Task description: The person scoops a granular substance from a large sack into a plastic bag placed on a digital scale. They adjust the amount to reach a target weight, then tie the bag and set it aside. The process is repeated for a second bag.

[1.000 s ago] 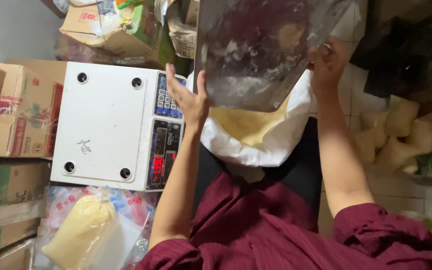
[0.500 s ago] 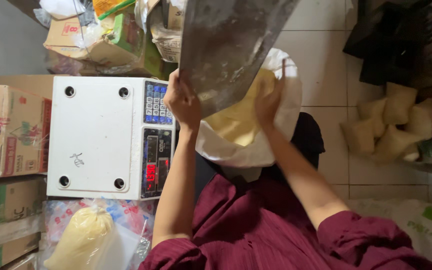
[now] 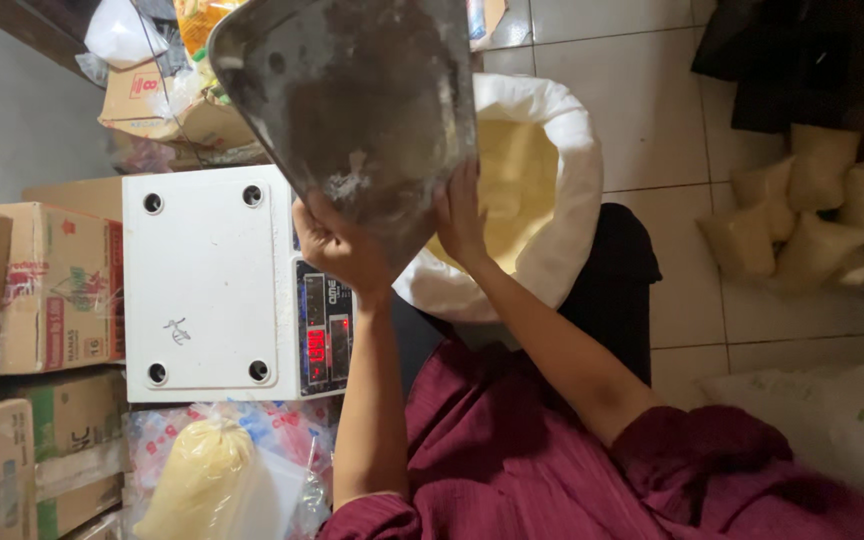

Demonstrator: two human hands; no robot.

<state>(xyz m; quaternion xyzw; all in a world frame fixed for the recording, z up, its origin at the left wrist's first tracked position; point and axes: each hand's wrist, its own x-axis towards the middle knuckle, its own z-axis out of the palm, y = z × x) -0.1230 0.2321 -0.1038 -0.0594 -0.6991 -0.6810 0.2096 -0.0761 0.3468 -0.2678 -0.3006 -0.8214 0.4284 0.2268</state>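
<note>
Both hands grip the near edge of the dusty metal tray [image 3: 357,110], the left hand [image 3: 342,250] clasped beneath it and the right hand [image 3: 460,215] flat alongside, its length running away from them above the white sack [image 3: 562,200] of yellow powder.

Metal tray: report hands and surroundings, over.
Both hands, left and right, grip the tray. Tray tilted above open sack of yellow powder. Scale beside it, bare.

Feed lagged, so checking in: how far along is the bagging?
Done: filled bags lie on the floor. In hand: left hand and right hand hold the metal tray over the sack of yellow powder. Left: the scale platform is bare.
</note>
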